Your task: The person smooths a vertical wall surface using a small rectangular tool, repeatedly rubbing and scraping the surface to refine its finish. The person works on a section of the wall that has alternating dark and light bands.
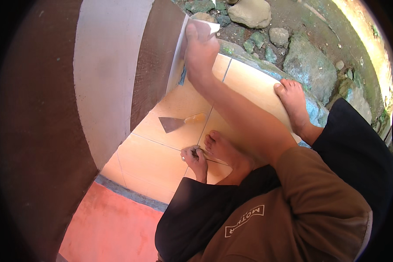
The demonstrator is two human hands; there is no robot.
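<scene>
My right hand [201, 59] is raised, its fingers pressing a folded sheet with a white side [213, 28], perhaps sandpaper, against the pale edge of the painted wall [105, 74]. My left hand [196, 161], with a ring, is low beside my bare foot [225, 150], its fingers curled around something small and dark that I cannot make out. A putty scraper [171, 123] with a metal blade and yellowish handle lies on the beige tiles [153, 157] between the wall and my feet.
Brown and pale bands cover the wall at left. Rocks [310, 65] and soil lie beyond the tile edge at upper right, where my other foot [292, 100] stands. A reddish floor [109, 218] with a grey border is at lower left.
</scene>
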